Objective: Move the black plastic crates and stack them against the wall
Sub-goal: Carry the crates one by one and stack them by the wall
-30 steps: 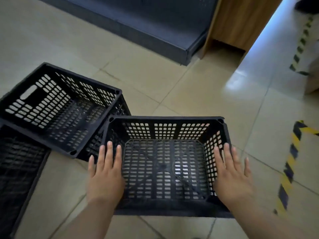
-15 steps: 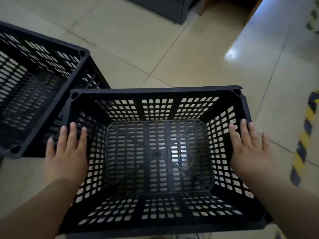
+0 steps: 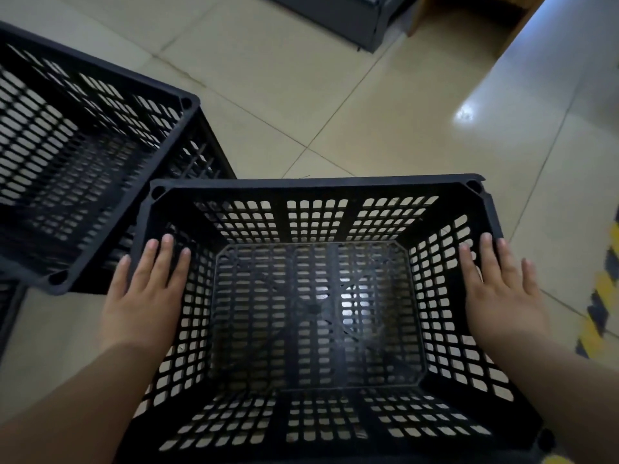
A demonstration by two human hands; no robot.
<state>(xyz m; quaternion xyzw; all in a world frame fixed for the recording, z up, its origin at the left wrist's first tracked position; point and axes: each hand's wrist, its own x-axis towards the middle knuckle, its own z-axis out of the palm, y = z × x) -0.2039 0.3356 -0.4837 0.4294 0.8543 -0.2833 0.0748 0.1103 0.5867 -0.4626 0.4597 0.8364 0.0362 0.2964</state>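
An empty black perforated crate (image 3: 315, 187) fills the middle of the head view, seen from above. My left hand (image 3: 144, 296) lies flat on its left rim with the fingers straight and pointing away from me. On the right rim rests my right hand (image 3: 502, 289), its fingers also straight; both thumbs are hidden. A second black crate (image 3: 110, 85) stands at the upper left, its near corner close to the first crate's left side. The edge of a third crate (image 3: 8, 306) shows at the far left.
The floor is beige tile (image 3: 368, 122). A dark grey shelf base (image 3: 351, 18) runs along the top, with a wooden panel (image 3: 469, 15) beside it. Yellow and black hazard tape (image 3: 599, 296) marks the floor at the right.
The crate between my hands now looks larger and closer, and the view has dropped nearer to it. Both hands stay flat on its side rims.
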